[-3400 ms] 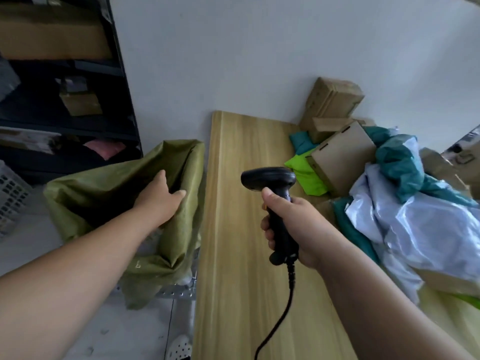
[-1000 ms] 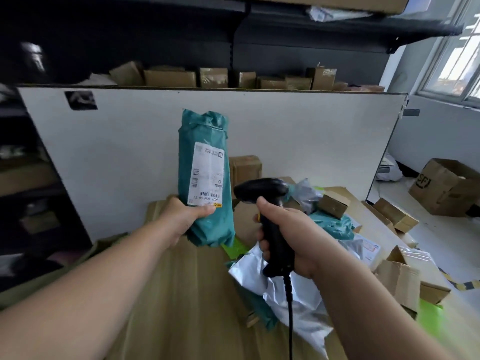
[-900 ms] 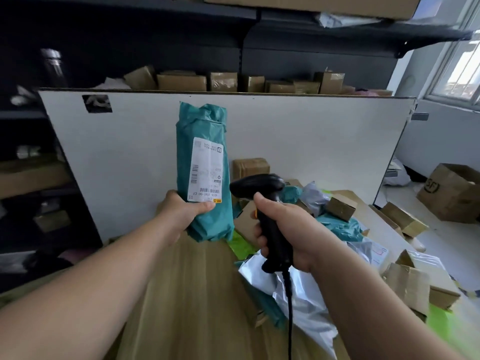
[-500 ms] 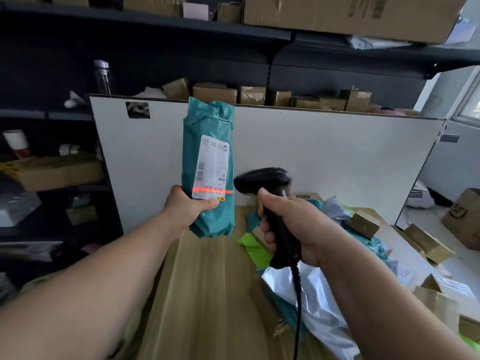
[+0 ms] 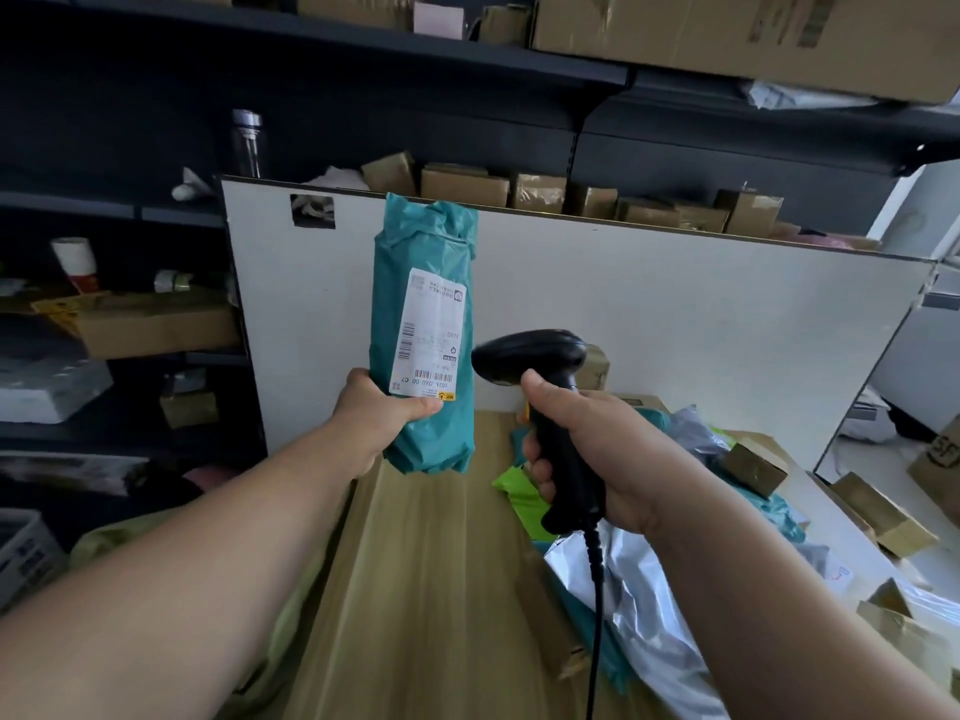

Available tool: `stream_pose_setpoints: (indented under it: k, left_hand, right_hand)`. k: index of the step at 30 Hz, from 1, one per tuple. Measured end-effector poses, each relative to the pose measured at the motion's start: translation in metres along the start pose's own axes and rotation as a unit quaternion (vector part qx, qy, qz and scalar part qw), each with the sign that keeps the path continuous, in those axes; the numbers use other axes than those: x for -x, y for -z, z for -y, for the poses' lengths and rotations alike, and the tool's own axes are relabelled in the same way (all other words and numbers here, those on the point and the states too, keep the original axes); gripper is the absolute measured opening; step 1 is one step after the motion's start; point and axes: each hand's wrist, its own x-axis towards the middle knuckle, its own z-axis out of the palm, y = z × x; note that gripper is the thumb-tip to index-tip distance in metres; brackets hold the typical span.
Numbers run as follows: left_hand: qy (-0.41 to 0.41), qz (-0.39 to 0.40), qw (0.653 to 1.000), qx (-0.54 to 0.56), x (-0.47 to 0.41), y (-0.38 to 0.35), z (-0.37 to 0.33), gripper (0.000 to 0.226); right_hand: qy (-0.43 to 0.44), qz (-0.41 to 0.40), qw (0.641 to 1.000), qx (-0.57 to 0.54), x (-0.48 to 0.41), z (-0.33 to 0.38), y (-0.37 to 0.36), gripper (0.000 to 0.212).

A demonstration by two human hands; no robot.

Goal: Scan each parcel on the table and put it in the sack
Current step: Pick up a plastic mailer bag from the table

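Holding the teal parcel [image 5: 423, 335] upright above the counter [image 5: 415, 589], I have my left hand [image 5: 371, 415] closed around its lower part, thumb pressed just under the white shipping label [image 5: 431, 337], whose barcode end sits right above my thumb. My left grip is fully wrapped on the parcel, and the parcel's bottom end hangs clear of the counter. Just to the right of the parcel, my right hand [image 5: 587, 454] is closed tight around the handle of the black barcode scanner [image 5: 545, 392], its head level with the label's lower edge and turned toward it; the two do not touch. The scanner's cable [image 5: 596, 615] drops from the handle toward me. Behind the parcel stands a white board [image 5: 649, 324] along the counter's far edge, with small cardboard boxes [image 5: 519, 192] lined up past its top edge. To the right of the parcel, beyond my right hand, loose parcels lie heaped on the counter: a bright green mailer [image 5: 511, 493], a silver mailer [image 5: 639, 605], and brown cartons [image 5: 753, 462]. Below and to the left of the parcel, under my left forearm, a pale green sack [image 5: 124, 537] shows beside the counter's left edge.
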Motion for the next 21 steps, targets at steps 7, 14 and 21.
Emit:
stream_pose_setpoints:
  k: [7,14,21]
  left_hand:
    - [0.029,-0.068,0.997,-0.031,-0.008,0.066,0.041,0.078]
    - [0.102,-0.185,0.960,-0.183,-0.018,0.159,0.106,0.093]
    - [0.165,-0.172,0.953,-0.190,-0.056,0.205,0.183,0.074]
  right_hand:
    - [-0.045,0.025,0.999,-0.002,-0.032,-0.020,-0.047,0.042]
    - [-0.114,0.060,0.992,0.006,-0.079,-0.058,-0.113,0.042]
    - [-0.179,0.056,0.982,-0.005,-0.130,-0.108,-0.162,0.043]
